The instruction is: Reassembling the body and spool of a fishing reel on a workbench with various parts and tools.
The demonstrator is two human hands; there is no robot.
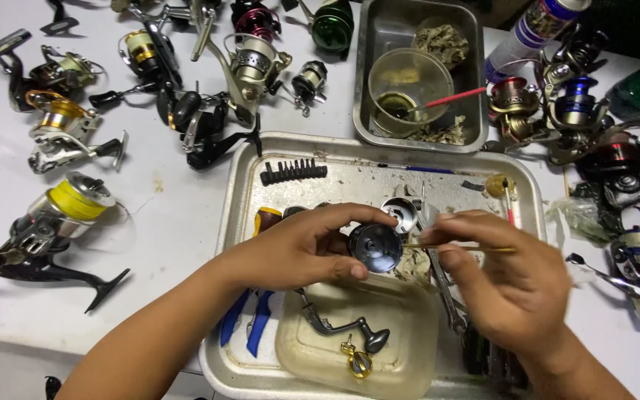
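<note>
**Spool in one hand, little stick in the other, mess everywhere**

I'm holding a dark round spool (375, 247) in my left hand (298, 248), thumb underneath and fingers curling over the top, so it's pinched right at the fingertips with its open face pointing toward my right hand (509, 285). That hand is pinching a thin yellow stick (475, 248) between thumb and forefinger, and the stick's tip is sitting just at the rim of the spool. Can't tell if it's actually touching the inside or only the edge.

All this is hovering over the big metal tray (240, 185) in front of me. Right behind the spool a shiny silver cup-shaped part (400, 213) is lying in the tray, and a wrench (444, 292) is running down under my right hand. Below my hands there's a shallow plastic tub (409, 348) with a reel handle (342, 324) and a small gold piece (358, 361) in it. A strip of black screwdriver bits (292, 172) is lying near the tray's far edge, and blue-handled pliers (250, 322) are poking out under my left wrist.

Further back a smaller metal pan (364, 89) is holding a clear cup (409, 85) with a red-handled brush (450, 98). Fishing reels are crowding the white table on both sides, including one with yellow line (75, 201) off to my left.
</note>
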